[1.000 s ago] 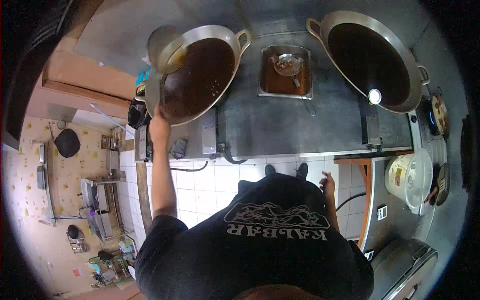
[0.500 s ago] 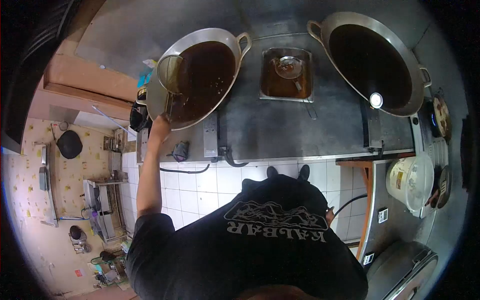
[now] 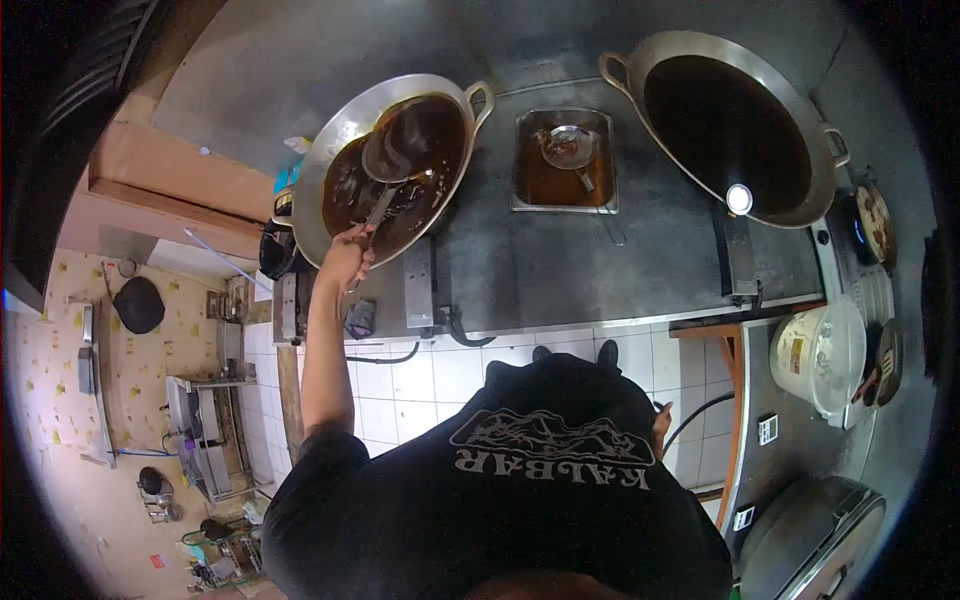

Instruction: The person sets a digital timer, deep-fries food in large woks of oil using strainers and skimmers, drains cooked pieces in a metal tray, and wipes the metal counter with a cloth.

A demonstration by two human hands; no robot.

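My left hand is closed around the handle of a round mesh skimmer. The skimmer's head sits in the dark liquid of the left wok, near its middle, and ripples spread around it. Small pale bits float at the right side of that liquid. Beside my right hip hangs my right hand, mostly hidden by my shirt; its fingers are too small to make out.
A rectangular metal tray of brown liquid with a small strainer stands between the woks. Dark liquid fills the right wok, with a round dial at its near rim. A white bucket stands at right.
My left hand has moved the skimmer right, from the wok's left rim into the middle of the liquid. The surface is now stirred up. My right hand stays at my side.
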